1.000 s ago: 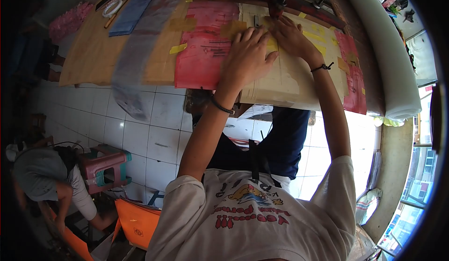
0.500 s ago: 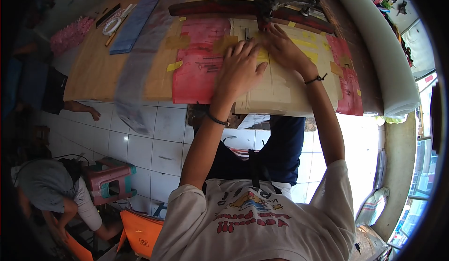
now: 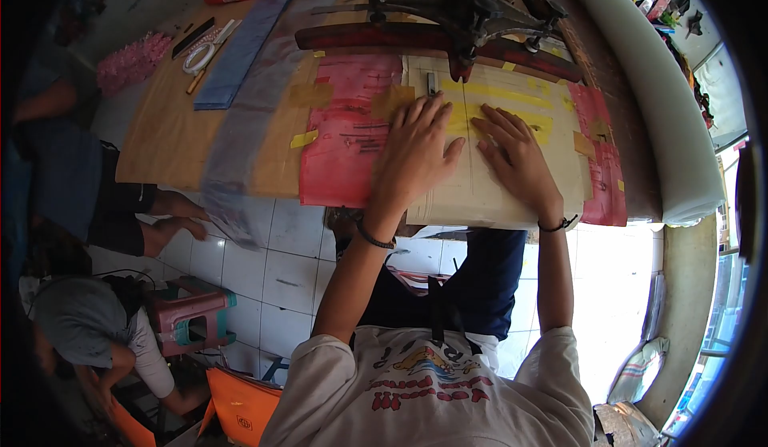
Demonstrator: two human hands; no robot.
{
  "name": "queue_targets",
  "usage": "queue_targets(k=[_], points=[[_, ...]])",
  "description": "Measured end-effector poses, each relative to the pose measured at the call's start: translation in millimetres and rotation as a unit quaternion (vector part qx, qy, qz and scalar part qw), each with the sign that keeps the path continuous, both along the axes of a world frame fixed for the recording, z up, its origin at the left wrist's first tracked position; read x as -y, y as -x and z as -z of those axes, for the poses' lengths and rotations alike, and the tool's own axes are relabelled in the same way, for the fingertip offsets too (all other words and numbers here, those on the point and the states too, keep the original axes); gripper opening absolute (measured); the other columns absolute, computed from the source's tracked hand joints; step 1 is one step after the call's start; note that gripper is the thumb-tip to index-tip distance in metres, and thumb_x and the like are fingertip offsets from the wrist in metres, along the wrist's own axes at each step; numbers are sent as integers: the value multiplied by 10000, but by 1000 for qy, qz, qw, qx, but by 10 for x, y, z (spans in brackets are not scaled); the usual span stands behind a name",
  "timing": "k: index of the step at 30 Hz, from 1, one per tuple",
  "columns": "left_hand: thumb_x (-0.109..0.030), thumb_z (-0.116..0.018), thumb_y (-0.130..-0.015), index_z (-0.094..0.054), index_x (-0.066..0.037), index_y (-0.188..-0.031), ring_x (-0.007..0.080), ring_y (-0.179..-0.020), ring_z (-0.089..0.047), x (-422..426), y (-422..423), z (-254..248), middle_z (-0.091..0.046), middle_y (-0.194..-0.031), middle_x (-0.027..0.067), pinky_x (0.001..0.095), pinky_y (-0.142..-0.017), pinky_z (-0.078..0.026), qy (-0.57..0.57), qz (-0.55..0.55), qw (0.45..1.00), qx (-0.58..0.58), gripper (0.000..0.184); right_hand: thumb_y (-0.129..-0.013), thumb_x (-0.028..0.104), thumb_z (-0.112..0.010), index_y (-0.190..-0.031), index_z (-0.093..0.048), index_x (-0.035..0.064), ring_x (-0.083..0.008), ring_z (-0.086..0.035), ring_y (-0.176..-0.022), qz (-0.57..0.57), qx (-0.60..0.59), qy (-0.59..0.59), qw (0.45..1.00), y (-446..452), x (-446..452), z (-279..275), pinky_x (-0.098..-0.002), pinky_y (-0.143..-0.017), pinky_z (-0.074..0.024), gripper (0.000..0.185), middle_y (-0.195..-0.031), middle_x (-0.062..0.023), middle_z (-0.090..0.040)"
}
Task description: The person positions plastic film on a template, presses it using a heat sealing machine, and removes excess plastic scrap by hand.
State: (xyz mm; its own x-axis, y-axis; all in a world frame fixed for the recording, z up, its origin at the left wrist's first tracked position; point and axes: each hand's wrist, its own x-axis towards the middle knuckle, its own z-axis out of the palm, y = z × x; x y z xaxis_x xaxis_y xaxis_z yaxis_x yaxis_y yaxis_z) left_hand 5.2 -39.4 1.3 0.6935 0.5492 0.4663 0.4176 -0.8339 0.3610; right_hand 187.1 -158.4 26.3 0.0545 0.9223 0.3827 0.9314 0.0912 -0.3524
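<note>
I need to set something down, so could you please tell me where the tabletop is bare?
The brown tabletop is bare left of the clear strip, nearer than the white ring; a narrower patch separates strip from red sheet. Around the left hand and right hand, near the metal frame, it is crowded.

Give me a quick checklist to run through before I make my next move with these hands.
1. Left hand palm down, holding nothing: ok, the fingers lie out over the beige sheet.
2. Right hand palm down, holding nothing: ok, fingers spread over the same sheet.
3. Both hands out from under the dark red bar: ok, both lie on the near side of it.
4. Small metal piece fixed in place: cannot tell; it lies by the left fingertips.
5. Clear plastic strip wholly on the table: not ok, its end hangs past the near edge.
</note>
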Motion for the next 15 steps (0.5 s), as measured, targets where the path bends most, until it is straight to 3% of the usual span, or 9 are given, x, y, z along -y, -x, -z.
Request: queue_targets(k=[3,6,15], points=[[-260,-693,-938,-546,26,-1399,329,-1387,-447,19,14,-40,-544,-1436,171,480,-1190,-311,57,12,996,68,563,-986,216,-652,-1315,-679,37,-380,-483,-1395,1,3,-3,1000,14,12,-19,-487,-1174,-375,375,-1484,-188,-567],[-184,-728,-905,-546,30,-1373,367,-1349,-453,35,21,-109,-553,-1358,180,502,-1180,-315,18,-59,991,117,546,-984,218,-654,-1307,-682,35,-383,-483,-1395,6,-7,-9,1000,15,17,-25,-487,-1172,-377,372,-1479,-186,-571],[-149,-721,-892,-583,-6,-1354,378,-1347,-441,-12,-12,-7,-548,-1347,183,512,-1176,-313,5,-71,994,78,503,-977,209,-664,-1267,-693,12,-396,-484,-1393,9,-34,-15,999,1,22,-22,-491,-1166,-388,352,-1459,-197,-582]])
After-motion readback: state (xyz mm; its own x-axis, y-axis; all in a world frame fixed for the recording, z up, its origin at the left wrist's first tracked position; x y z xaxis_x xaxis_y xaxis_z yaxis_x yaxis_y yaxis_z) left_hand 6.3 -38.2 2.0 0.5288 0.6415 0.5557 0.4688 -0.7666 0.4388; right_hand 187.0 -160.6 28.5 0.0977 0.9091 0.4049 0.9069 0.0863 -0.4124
